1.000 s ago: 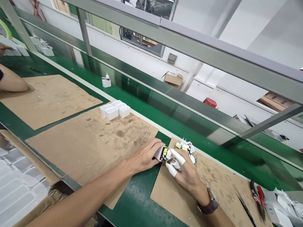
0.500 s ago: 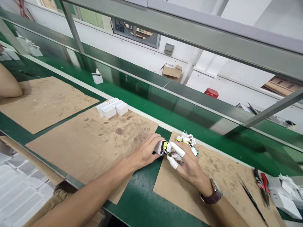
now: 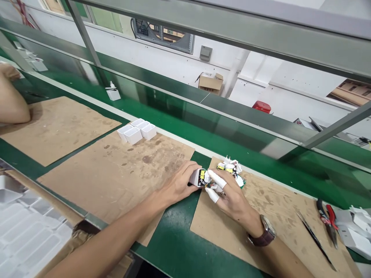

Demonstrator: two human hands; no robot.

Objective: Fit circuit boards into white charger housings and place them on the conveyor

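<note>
My left hand point(image 3: 184, 178) is closed around a small white plastic case point(image 3: 195, 177), its opening turned toward the right. A circuit board point(image 3: 203, 176) with a yellow part sits partly in that opening. White finger covers are on the thumb and a finger of my right hand point(image 3: 228, 195), which pinches the board's outer end. Just beyond the right hand, more circuit boards with white plug parts point(image 3: 232, 166) lie on a brown board point(image 3: 266, 200). My fingers hide part of the pinched end.
Several white cases point(image 3: 133, 134) stand at the left board's far edge. Tweezers point(image 3: 315, 239) and red-black pliers point(image 3: 327, 222) lie to the right, beside white housings point(image 3: 355, 231). A box of white cases point(image 3: 26, 231) is at lower left. Another person's arm point(image 3: 13, 98) rests at far left.
The circuit board appears slightly deeper in the white case. Both hands keep their grips, and the camera view has shifted a little. The other person's hand has come into view at far left.
</note>
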